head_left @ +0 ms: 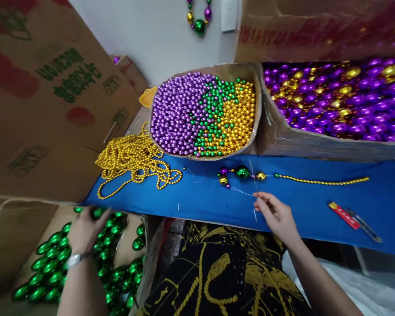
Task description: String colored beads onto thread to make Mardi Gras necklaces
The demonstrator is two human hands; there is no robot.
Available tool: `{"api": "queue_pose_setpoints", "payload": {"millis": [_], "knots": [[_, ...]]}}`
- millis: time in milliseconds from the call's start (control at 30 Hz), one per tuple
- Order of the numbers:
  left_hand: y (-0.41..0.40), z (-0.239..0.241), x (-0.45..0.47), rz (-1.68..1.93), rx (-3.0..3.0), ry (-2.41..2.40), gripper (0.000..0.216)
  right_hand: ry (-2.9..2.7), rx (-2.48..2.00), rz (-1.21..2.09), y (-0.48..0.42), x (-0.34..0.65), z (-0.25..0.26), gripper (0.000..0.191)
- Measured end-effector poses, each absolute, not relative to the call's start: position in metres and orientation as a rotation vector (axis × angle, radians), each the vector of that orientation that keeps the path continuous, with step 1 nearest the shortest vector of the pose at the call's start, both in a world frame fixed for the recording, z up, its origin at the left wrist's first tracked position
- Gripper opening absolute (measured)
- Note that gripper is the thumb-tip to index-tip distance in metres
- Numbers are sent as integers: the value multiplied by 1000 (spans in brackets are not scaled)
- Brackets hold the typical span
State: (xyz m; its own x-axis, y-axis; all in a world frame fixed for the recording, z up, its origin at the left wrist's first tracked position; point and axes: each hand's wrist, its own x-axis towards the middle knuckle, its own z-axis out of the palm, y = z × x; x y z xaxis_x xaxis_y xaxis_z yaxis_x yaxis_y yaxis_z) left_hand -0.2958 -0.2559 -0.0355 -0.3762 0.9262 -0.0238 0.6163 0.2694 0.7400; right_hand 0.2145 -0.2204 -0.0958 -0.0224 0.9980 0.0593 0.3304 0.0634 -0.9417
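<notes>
My right hand (pixel 276 215) pinches a thin needle (pixel 253 172) upright over the blue table, with white thread trailing left from it. Past its fingertips lies a short string of large beads, with a big green bead (pixel 242 172), a gold bead (pixel 260 176) and purple ones. This string leads right to a strand of small gold beads (pixel 322 181). My left hand (pixel 84 230), slightly blurred, is over a box of large green beads (pixel 54 252) at lower left. Between its thumb and fingers sits one green bead (pixel 97 212).
A pile of gold bead strands (pixel 131 160) lies left on the blue cloth (pixel 210 206). Behind stands a box of small purple, green and gold beads (pixel 204 116), beside a box of larger beads (pixel 349 103). Scissors-like snips (pixel 353 219) with a red-yellow label lie right. A carton flap (pixel 52 101) rises left.
</notes>
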Motion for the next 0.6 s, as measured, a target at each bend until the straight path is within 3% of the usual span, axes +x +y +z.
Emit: {"api": "queue_pose_setpoints", "payload": {"millis": [67, 133, 300, 600], "knots": [[-220, -13, -261, 1417, 1257, 2042, 30, -1671, -1349, 934, -221, 203, -94, 23], [-185, -2, -213, 1622, 1086, 1516, 41, -1828, -1275, 813, -221, 190, -90, 20], [-131, -16, -99, 1238, 776, 872, 57, -1992, -1106, 517, -221, 173, -71, 18], [-130, -31, -50, 1098, 693, 741, 48, -2022, -1174, 374, -223, 185, -67, 20]]}}
